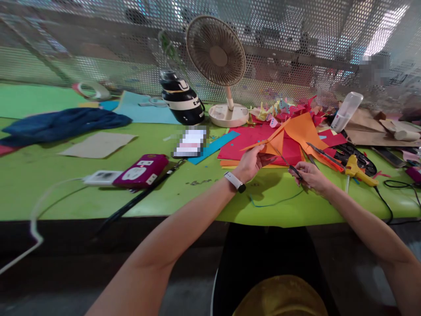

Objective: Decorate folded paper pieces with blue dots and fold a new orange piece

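My left hand, with a watch on its wrist, is closed on the near left part of a sheet of orange paper. The paper is cut into pointed strips there and is held up off the table. In my right hand is a pair of scissors, fingers wrapped around the handles, the blades pointing up and left at the orange paper's near edge. Behind and below lies a stack of red paper with orange and yellow sheets under it. A second pair of scissors lies just right of the orange paper.
A yellow glue gun and a clear bottle are on the right. At the back stand a fan and a dark flask. A phone, a blue strip and a purple power bank lie left of my hands.
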Demonstrator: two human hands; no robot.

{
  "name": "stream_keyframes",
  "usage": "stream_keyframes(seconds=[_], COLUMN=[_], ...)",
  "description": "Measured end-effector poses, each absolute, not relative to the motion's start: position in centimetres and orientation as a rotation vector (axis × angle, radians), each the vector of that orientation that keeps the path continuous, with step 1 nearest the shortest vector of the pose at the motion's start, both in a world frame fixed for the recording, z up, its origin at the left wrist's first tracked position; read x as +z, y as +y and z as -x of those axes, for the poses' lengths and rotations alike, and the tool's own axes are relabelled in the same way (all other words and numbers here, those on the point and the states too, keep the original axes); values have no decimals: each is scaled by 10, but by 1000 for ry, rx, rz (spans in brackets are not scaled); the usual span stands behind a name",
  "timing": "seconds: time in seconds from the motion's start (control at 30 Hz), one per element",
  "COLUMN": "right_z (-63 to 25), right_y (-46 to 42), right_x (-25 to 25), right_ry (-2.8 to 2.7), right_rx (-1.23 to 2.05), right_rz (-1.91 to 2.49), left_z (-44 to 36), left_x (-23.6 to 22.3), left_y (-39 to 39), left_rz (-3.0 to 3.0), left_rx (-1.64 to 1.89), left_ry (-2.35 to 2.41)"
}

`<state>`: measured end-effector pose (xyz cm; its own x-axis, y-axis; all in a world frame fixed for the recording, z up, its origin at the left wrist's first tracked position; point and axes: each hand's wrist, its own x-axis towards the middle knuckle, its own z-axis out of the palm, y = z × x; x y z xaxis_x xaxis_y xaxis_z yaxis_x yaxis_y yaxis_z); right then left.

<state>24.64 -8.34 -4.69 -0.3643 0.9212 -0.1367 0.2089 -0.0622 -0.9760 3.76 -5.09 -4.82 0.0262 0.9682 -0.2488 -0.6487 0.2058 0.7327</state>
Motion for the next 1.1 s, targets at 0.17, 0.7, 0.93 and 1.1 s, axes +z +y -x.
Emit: stream_keyframes(seconds=[0.17,0.7,0.93,1.1], right_z=[-247,-245,-246,-246], right_y=[-83,-85,-86,-86], right_x=[-48,-44,-44,-45], right_ry=[-1618,-1602,-1586,-1571], right_rx=[1483,1477,1507,1513], right_rz=[1224,1229,1201,1199], left_z=[-37,-41,-43,-44], left_x=[-49,-50,-47,-47], left_y=[-51,-57,-60,-61], left_rz=[-502,-548,-558,-568], left_rx=[1325,1265,1275,1246], left_ry=[831,816,817,841])
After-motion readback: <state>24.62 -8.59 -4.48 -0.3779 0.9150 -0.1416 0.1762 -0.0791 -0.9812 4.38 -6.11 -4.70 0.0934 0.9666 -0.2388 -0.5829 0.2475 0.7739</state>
